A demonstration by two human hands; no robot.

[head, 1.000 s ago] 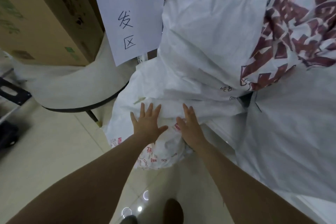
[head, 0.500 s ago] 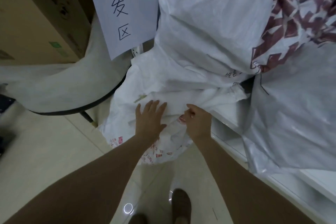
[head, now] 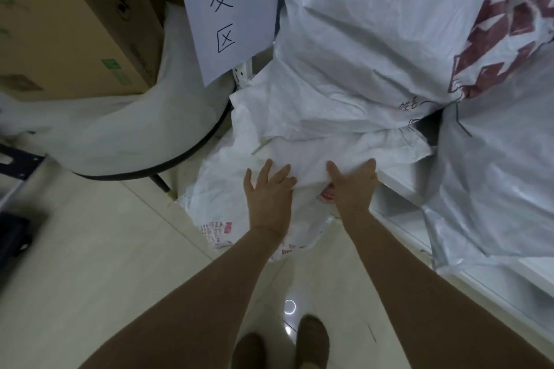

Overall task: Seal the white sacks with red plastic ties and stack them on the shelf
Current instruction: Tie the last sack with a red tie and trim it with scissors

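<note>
Two hands are working one white sack (head: 311, 156) at frame centre: the left hand (head: 269, 195) is pressing flat with its fingers spread, and the right hand (head: 353, 186) is gripping a fold. The sack is overhanging the shelf (head: 398, 189) edge beneath a larger sack (head: 374, 39), so it is likely risking a slide floorward if released. Counting the grey sack (head: 494, 174) at right, three are showing; I am seeing no red tie clearly.
</note>
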